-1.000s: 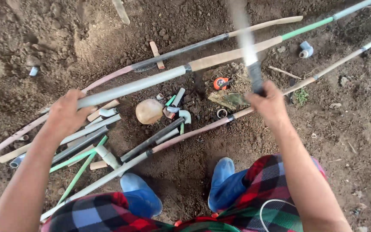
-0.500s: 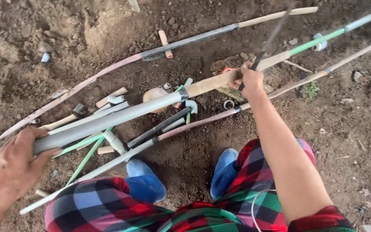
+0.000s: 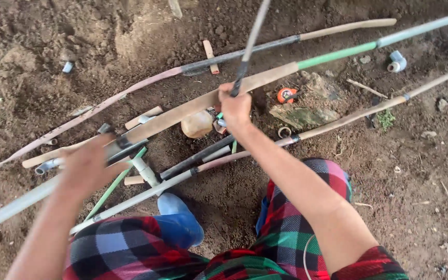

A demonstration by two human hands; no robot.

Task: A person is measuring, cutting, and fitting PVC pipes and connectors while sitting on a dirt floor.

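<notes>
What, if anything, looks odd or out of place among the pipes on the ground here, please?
Mainly the clutter: short pipe offcuts lie crisscrossed under the long pipe, and an orange tape measure sits loose in the dirt. A pipe elbow lies apart, upper right.

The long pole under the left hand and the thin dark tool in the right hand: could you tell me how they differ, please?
The long pole is thick, with grey, tan and green sections; the thin dark tool is slim and dark. The pole lies slantwise over the dirt under the left hand; the tool stands raised in the right hand. Both are long and straight.

No packages, labels, signs, screens.
</notes>
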